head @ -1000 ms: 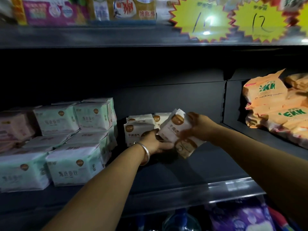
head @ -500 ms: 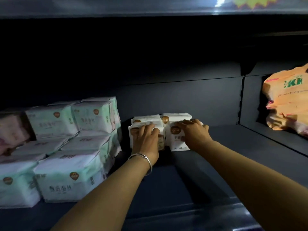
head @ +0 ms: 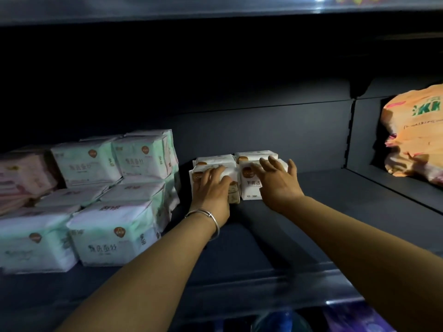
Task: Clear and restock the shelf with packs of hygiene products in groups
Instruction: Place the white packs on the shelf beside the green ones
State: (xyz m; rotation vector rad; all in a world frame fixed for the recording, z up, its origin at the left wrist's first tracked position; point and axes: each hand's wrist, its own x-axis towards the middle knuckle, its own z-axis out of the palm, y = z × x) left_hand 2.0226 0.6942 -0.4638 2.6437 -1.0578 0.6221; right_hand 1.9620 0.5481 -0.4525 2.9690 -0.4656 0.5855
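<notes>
Left hand (head: pixel 211 188) flat on soft white packs (head: pixel 251 185), right hand (head: pixel 279 182) beside it, fingers spread, touching the plastic wrap

shelf (head: pixel 323 212) bare rightward, green packs (head: pixel 115 200) leftward

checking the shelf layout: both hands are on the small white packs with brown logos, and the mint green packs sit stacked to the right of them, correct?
Not quite. The head view shows the mint green packs stacked to the left of the small white packs with brown logos, not the right. The rest holds: the left hand and right hand both rest on those white packs.
</notes>
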